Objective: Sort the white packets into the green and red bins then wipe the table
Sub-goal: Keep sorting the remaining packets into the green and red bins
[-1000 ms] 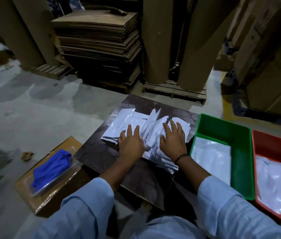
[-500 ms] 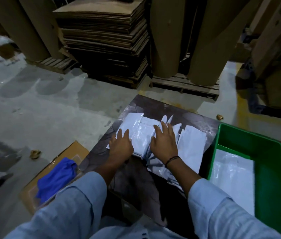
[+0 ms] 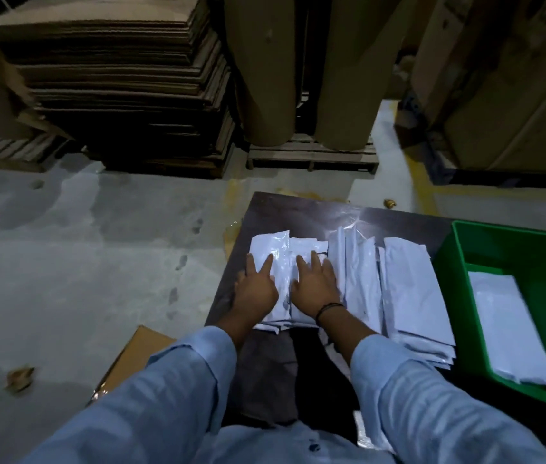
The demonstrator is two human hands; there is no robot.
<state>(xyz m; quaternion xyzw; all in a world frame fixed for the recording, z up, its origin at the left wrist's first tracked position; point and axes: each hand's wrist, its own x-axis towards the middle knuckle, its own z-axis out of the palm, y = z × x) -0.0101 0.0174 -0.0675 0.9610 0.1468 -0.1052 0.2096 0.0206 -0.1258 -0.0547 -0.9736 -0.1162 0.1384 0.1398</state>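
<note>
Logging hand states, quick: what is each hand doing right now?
Left hand: open, fingers straight, pressing flat on the white packets.
Right hand: open, flat on the same packets.

There is one camera, on the person's head. It looks forward and down at the table (image 3: 301,212), from close above its near edge. Floor (image 3: 97,246) and cardboard (image 3: 114,78) lie beyond the table.

Warehouse or packaging store, dimly lit. Evidence: tall stack of flat cardboard sheets (image 3: 114,78); big brown paper rolls (image 3: 264,61) upright on a wooden pallet (image 3: 311,159); large cartons (image 3: 515,95) at right; stained concrete floor (image 3: 80,262) with painted yellow line (image 3: 427,189).
</note>
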